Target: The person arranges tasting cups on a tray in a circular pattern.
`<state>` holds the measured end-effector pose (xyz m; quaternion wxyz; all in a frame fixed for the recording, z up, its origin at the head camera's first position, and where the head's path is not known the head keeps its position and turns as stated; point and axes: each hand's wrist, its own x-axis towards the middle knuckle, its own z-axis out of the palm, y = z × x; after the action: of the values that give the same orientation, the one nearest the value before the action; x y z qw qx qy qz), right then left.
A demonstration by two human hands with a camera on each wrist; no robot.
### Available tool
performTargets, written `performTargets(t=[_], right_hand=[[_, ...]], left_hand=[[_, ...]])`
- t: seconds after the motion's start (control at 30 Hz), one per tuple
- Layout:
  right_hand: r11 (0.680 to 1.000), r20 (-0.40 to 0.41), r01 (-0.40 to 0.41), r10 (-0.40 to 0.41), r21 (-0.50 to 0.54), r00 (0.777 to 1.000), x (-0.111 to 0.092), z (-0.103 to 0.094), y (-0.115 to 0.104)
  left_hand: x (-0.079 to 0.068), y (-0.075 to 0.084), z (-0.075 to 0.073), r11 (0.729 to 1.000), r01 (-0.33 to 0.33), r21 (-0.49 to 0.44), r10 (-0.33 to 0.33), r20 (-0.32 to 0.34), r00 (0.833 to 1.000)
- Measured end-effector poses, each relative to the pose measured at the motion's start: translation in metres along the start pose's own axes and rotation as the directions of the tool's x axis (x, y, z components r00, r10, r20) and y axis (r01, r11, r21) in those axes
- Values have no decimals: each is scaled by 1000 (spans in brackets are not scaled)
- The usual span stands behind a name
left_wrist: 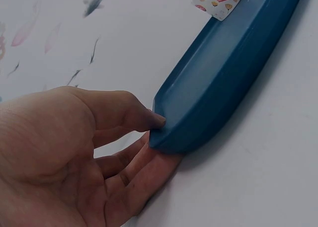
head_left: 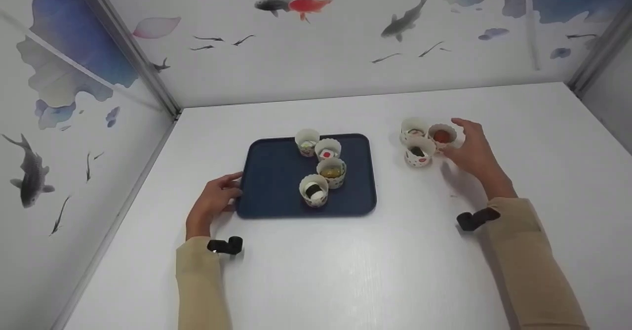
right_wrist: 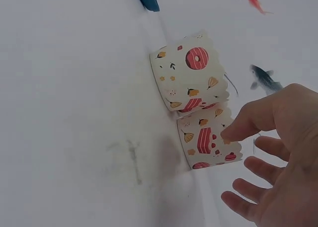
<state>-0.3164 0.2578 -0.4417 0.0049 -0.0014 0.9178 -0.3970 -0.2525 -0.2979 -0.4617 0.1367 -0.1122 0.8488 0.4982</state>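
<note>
A dark blue tray (head_left: 276, 182) lies mid-table with several patterned paper cups on it, such as one holding a dark roll (head_left: 314, 190). My left hand (head_left: 236, 189) grips the tray's near left corner. In the left wrist view the thumb (left_wrist: 144, 118) lies on the tray's rim (left_wrist: 223, 83), with the fingers under the corner. Right of the tray stand three more cups in a cluster. My right hand (head_left: 456, 140) is spread beside them, its thumb (right_wrist: 243, 125) touching the cup with red filling (head_left: 442, 136), seen side-on as the cake-print cup (right_wrist: 206, 142).
The other two clustered cups (head_left: 414, 130) (head_left: 419, 152) stand touching the red-filled one. White walls printed with fish (head_left: 306, 48) close off the table at the back and left. Bare white tabletop (head_left: 345, 270) stretches in front of the tray.
</note>
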Motion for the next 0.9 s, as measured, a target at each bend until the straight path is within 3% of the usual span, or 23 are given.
performTargets(t=[0.33,0.67,0.9], right_hand=[[989,99,-100,89,110,991,3,1,5],[988,171,-79,55,134,984,3,2,12],[991,135,-64,48,121,990,4,5,12]], left_hand=[[1,1,0,1000,7,-11,-8,-5,1000],[0,0,0,1000,0,7,0,-10,1000],[-2,3,0,1000,16,0,-16,-7,1000]])
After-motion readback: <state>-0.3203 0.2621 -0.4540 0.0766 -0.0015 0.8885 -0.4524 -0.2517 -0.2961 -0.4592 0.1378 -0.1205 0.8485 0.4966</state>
